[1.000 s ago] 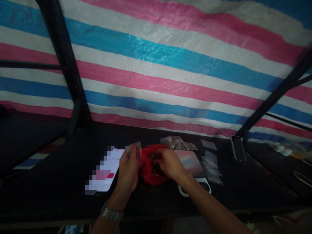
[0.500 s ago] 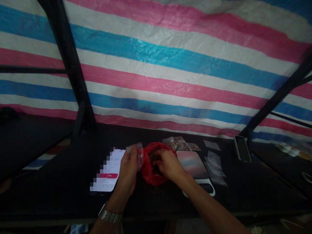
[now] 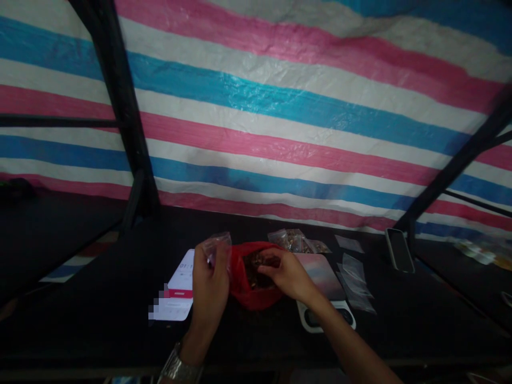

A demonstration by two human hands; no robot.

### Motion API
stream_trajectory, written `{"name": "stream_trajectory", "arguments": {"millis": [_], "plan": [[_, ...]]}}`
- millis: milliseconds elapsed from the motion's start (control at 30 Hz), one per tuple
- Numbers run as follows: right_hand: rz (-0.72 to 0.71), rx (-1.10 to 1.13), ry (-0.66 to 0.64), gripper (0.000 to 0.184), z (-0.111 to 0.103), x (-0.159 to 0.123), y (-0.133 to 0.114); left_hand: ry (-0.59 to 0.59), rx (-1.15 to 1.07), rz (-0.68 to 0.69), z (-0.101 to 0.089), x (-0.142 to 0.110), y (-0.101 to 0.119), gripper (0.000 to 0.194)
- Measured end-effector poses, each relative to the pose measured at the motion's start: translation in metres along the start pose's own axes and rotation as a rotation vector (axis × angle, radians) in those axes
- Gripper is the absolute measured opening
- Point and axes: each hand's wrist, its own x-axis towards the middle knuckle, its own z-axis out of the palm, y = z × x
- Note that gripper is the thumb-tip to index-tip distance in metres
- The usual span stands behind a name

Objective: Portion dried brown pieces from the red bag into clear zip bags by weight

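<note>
My left hand (image 3: pixel 212 282) is closed on a small clear zip bag (image 3: pixel 219 248), held upright beside the red plastic bag (image 3: pixel 239 277). The red bag lies open on the black table, with many small brown pieces (image 3: pixel 253 277) inside. My right hand (image 3: pixel 286 272) is at its mouth, fingers curled and pinched on some of the pieces; what exactly they are is too dark to make out. Just right of the bag, partly under my right forearm, sits a kitchen scale (image 3: pixel 322 274) with a shiny plate.
Filled clear bags (image 3: pixel 296 241) lie behind the red bag. Flat clear zip bags (image 3: pixel 354 277) are spread right of the scale. A lit phone (image 3: pixel 180 285) lies on the left; another phone (image 3: pixel 400 250) leans near the right frame post (image 3: pixel 440 184). A striped sheet (image 3: pixel 272 128) hangs behind.
My right hand has lifted from deeper in the red bag to its mouth, the fingers now pinched together. My left hand has turned slightly, still holding the zip bag. The camera view has shifted a little.
</note>
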Motion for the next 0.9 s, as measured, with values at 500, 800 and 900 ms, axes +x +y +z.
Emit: {"name": "stream_trajectory", "arguments": {"millis": [500, 800, 900], "plan": [[-0.197, 0.124, 0.132, 0.032, -0.046, -0.034, -0.014, -0.483, 0.524, 0.370, 0.012, -0.022, -0.021, 0.045], [-0.388, -0.189, -0.050, 0.042, -0.048, -0.029, -0.045, -0.552, 0.388, 0.366, 0.018, -0.024, -0.026, 0.039], [-0.366, -0.188, -0.055, 0.044, -0.048, -0.025, -0.040, -0.550, 0.354, 0.299, 0.016, -0.023, -0.022, 0.040]]}}
